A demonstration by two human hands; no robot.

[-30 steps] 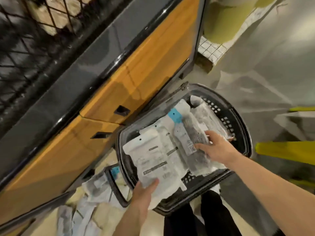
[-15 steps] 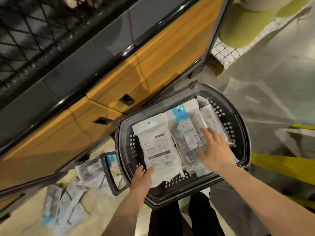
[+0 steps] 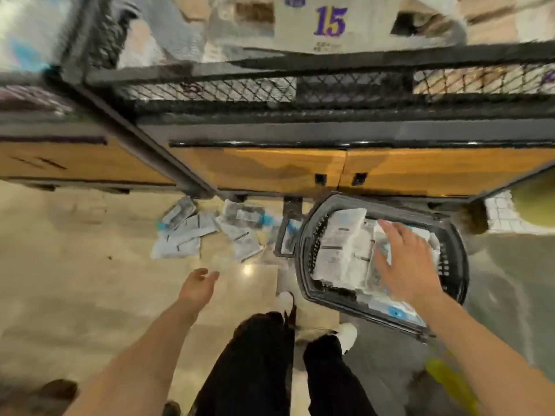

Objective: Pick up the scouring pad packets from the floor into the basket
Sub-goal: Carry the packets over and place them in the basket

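A dark plastic basket stands on the floor at the right, with several white scouring pad packets lying in it. My right hand hovers flat over those packets, fingers spread, holding nothing. Several more packets lie scattered on the beige floor left of the basket, at the foot of the shelf unit. My left hand is out over the bare floor below that pile, fingers loosely apart and empty. The picture is blurred by motion.
A shelf unit with wooden panels and black wire mesh runs across the top. My legs in black trousers and white shoes stand below the basket. A basket handle lies between pile and basket. Yellow-green things sit at right.
The view swung upright and back. My left hand left the packets in the basket and moved out to the left over the floor. My right hand lifted slightly off the packets.
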